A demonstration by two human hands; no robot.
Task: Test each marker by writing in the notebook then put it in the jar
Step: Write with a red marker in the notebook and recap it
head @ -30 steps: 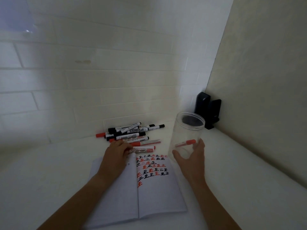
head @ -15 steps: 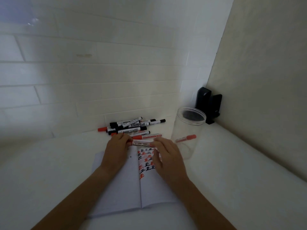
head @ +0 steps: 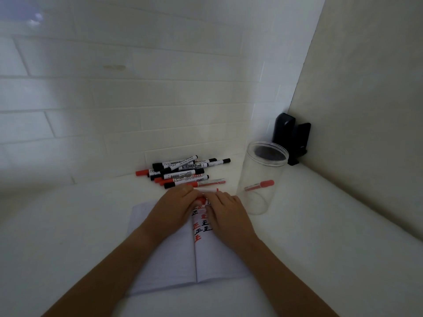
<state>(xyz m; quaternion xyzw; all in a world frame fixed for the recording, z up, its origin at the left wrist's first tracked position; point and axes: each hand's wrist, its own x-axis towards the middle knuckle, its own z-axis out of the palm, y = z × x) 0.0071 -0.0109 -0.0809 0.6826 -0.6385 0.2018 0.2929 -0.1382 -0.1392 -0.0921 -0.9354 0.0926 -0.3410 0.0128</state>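
An open notebook lies on the white counter, with red and black marks on its right page. Over its top edge, my left hand and my right hand meet and both grip a red marker, mostly hidden under the fingers. A pile of black and red markers lies just beyond the hands. To the right stands a clear jar with one red marker inside it.
A tiled wall rises close behind the marker pile. A beige wall closes the right side. Two black objects stand in the corner behind the jar. The white counter stretches left of the notebook.
My right hand left the jar, crossed left and joined my left hand on the red marker at the notebook's top edge. The jar stays put with its marker inside.
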